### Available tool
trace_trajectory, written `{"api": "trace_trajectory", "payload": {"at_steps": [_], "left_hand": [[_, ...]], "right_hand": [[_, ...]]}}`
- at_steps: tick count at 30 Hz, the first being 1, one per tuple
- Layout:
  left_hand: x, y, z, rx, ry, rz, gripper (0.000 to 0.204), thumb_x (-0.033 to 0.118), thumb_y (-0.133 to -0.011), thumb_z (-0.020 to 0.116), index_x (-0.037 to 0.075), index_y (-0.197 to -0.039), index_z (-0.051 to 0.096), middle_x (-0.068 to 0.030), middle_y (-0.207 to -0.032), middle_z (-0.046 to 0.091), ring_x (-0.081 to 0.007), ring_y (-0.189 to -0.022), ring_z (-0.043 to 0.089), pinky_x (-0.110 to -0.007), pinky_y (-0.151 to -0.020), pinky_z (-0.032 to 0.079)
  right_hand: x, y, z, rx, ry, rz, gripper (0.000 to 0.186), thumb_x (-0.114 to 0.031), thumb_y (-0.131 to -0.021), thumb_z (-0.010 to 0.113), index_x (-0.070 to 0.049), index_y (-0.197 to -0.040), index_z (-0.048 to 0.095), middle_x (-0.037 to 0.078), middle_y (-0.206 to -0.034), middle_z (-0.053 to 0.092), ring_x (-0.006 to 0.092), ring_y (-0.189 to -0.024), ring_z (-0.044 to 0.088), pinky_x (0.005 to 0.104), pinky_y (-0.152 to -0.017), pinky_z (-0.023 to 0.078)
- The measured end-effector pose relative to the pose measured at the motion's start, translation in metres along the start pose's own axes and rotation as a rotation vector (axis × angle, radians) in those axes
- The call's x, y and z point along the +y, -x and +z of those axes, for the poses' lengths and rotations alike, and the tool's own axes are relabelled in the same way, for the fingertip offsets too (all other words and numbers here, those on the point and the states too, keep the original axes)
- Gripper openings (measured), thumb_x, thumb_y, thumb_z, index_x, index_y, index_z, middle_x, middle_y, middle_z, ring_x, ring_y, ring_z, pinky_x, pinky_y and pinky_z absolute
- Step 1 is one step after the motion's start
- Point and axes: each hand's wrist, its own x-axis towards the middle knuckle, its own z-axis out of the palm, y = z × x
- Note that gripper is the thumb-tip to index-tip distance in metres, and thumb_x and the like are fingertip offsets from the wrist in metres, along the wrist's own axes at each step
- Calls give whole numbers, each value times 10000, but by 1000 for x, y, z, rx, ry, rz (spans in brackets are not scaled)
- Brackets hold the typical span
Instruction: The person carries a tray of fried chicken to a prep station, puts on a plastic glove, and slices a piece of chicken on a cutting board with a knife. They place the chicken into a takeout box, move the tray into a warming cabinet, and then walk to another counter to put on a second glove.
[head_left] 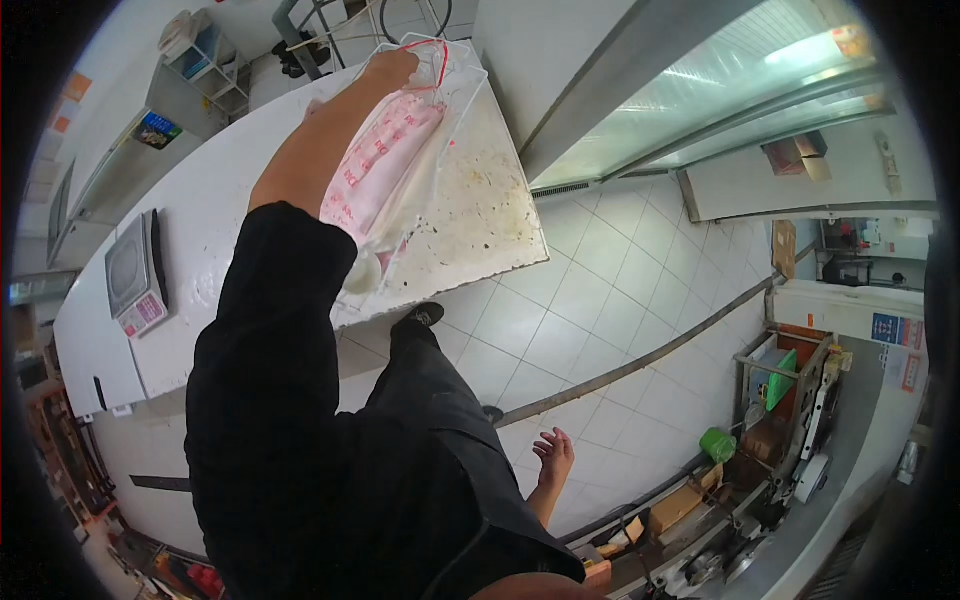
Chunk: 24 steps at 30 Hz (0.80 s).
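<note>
My left arm, in a black sleeve, stretches over the white table. My left hand (pixel 393 69) is at the far end of a clear plastic bag (pixel 465 75) with a red strip along its mouth. Its fingers are mostly hidden, so I cannot tell whether they grip the plastic. Below that hand lies a long, soft white package with pink-red print (pixel 385 160), partly covered by my forearm. Clear film spreads around it toward the near table edge. Down at my right side, away from the table, my right hand (pixel 554 458) hangs with its fingers apart and nothing in it.
The white table (pixel 490 205) has a stained, chipped corner. A flat scale (pixel 135 270) stands at its left. A glass-fronted cabinet (pixel 720 90) is at the upper right. Along the right wall are a metal rack (pixel 785 385), a green container (pixel 717 444) and cardboard (pixel 675 508).
</note>
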Motion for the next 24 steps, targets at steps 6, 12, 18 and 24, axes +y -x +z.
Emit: {"api": "trace_trajectory", "payload": {"at_steps": [6, 12, 18, 24], "left_hand": [[-10, 6, -22, -234, -267, 84, 180, 173, -878, 717, 68, -1021, 749, -138, -1010, 766, -335, -961, 753, -457, -802, 612], [-28, 39, -61, 151, -69, 188, 187, 126, -879, 686, 67, -1047, 746, -146, -959, 769, -344, -926, 754, -460, -766, 612], [-27, 56, -97, 173, 159, 1, 184, 180, -1000, 590, 97, -1085, 731, -123, -989, 765, -313, -954, 738, -429, -785, 601], [-53, 47, -82, 272, 755, 65, 203, 196, -951, 733, 68, -1108, 713, -131, -952, 776, -271, -892, 756, -376, -803, 581]], "right_hand": [[-17, -1, 64, -49, 153, 17, 361, -277, -1048, 614, -10, -1291, 602, 164, -1031, 738, 230, -764, 727, 321, -642, 592], [-37, -26, 131, -108, 243, -26, 389, -284, -1046, 614, 6, -1304, 597, 153, -1040, 741, 212, -802, 723, 318, -671, 586], [-77, -33, 211, -263, 394, -130, 347, -231, -1050, 596, 2, -1307, 608, 132, -1039, 742, 185, -789, 715, 294, -664, 576], [-151, -33, 294, -393, 619, -320, 273, -141, -1056, 563, -6, -1285, 622, 102, -1055, 738, 151, -806, 682, 285, -727, 544]]}}
